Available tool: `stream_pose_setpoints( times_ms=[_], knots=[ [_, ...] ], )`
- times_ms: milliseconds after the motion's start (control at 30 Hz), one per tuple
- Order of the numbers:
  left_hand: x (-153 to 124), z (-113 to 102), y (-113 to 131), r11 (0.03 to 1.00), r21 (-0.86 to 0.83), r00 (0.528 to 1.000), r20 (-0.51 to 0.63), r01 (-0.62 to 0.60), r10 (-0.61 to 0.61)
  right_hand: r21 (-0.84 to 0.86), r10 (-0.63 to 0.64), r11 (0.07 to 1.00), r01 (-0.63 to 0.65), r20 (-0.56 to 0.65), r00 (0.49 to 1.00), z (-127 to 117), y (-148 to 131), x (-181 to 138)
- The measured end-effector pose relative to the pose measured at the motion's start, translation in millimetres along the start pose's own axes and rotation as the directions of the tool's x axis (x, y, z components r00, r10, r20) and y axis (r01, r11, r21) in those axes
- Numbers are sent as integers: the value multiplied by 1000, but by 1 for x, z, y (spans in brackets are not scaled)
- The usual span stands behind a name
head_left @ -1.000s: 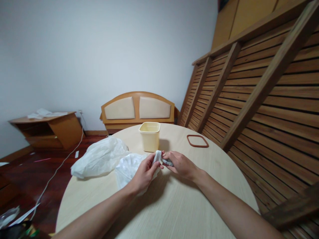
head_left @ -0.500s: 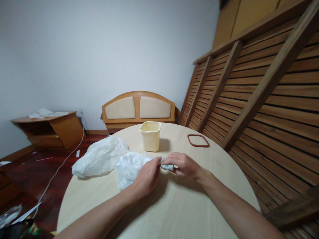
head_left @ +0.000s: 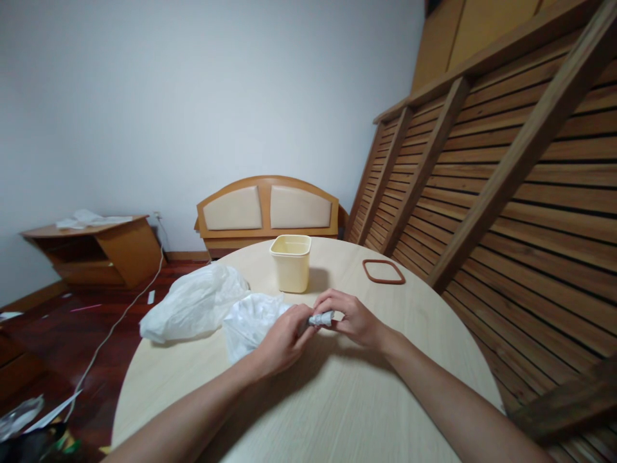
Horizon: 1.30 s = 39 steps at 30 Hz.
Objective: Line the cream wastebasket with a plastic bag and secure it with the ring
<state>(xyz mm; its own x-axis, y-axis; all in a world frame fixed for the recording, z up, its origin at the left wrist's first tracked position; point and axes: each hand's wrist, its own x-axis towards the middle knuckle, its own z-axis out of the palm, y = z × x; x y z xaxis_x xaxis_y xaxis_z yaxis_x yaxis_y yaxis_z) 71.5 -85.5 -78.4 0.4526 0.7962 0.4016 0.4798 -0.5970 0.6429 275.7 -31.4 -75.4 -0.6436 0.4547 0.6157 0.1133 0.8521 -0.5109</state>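
My left hand [head_left: 282, 339] and my right hand [head_left: 348, 317] meet over the round light wooden table [head_left: 337, 399], both pinched on a small rolled grey-white wad [head_left: 321, 318] held between them. The wad looks like a tightly folded plastic bag. A crumpled white plastic bag [head_left: 248, 321] lies just left of my left hand, touching it. A second, larger white plastic bag [head_left: 193, 310] rests further left near the table's edge.
A pale yellow plastic container [head_left: 290, 262] stands open behind my hands. A reddish-brown rectangular seal ring [head_left: 383, 272] lies flat at the back right. A slatted wooden frame [head_left: 506, 167] leans along the right. A headboard [head_left: 267, 212] and a low shelf [head_left: 91, 247] stand by the wall.
The flat folded piece I held up a second ago is now rolled into a tight small wad. Both hands dropped slightly towards the table and then came back up a little.
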Motion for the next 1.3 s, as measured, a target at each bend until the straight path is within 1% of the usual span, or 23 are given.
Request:
stream_pose_setpoints(
  times_ms=[67, 133, 200, 267, 333, 433, 500, 567, 633, 700, 833, 1033, 1100, 1233, 1300],
  knots=[
    [0, 0, -1, 999, -35, 1000, -8, 1, -1, 39, 9, 999, -9, 1, 1000, 0, -1, 1],
    [0, 3, -3, 999, -37, 999, -12, 37, -37, 60, 42, 997, -41, -14, 999, 0, -1, 1],
    [-1, 7, -6, 996, -43, 996, -33, 79, -81, 82, 102, 992, -100, -27, 994, 0, -2, 2],
    [-2, 11, -7, 993, -77, 993, -71, 91, -96, 118, 183, 977, -179, -21, 983, 1, -3, 3],
    [-2, 12, -7, 989, -119, 989, -112, 87, -100, 190, 261, 948, -254, -14, 965, 5, -5, 3],
    [-1, 12, -5, 983, -153, 982, -143, 102, -124, 333, 373, 878, -344, -24, 928, 12, -6, 4],
    [0, 10, -4, 978, -171, 977, -154, 123, -150, 400, 430, 834, -380, -39, 902, 16, -6, 4],
    [1, 9, -3, 973, -183, 970, -167, 143, -174, 445, 457, 803, -396, -34, 889, 17, -7, 4],
    [1, 8, -2, 968, -192, 963, -186, 159, -195, 461, 447, 794, -397, 1, 895, 15, -8, 3],
    [2, 7, 0, 967, -190, 958, -200, 167, -205, 426, 419, 817, -387, 22, 908, 14, -9, 3],
    [3, 7, -1, 971, -144, 945, -238, 192, -222, 337, 374, 874, -349, -8, 927, 15, -10, 2],
    [3, 6, -6, 964, -102, 914, -307, 246, -266, 389, 310, 882, -267, -53, 949, 21, -9, 3],
    [3, 6, -7, 962, -126, 909, -316, 244, -272, 378, 307, 888, -261, -66, 949, 22, -10, 4],
    [4, 8, -8, 946, -242, 900, -328, 215, -289, 317, 306, 911, -262, -95, 947, 20, -11, 4],
    [4, 7, -9, 946, -245, 903, -321, 211, -285, 270, 295, 927, -260, -96, 951, 20, -10, 4]
  ],
)
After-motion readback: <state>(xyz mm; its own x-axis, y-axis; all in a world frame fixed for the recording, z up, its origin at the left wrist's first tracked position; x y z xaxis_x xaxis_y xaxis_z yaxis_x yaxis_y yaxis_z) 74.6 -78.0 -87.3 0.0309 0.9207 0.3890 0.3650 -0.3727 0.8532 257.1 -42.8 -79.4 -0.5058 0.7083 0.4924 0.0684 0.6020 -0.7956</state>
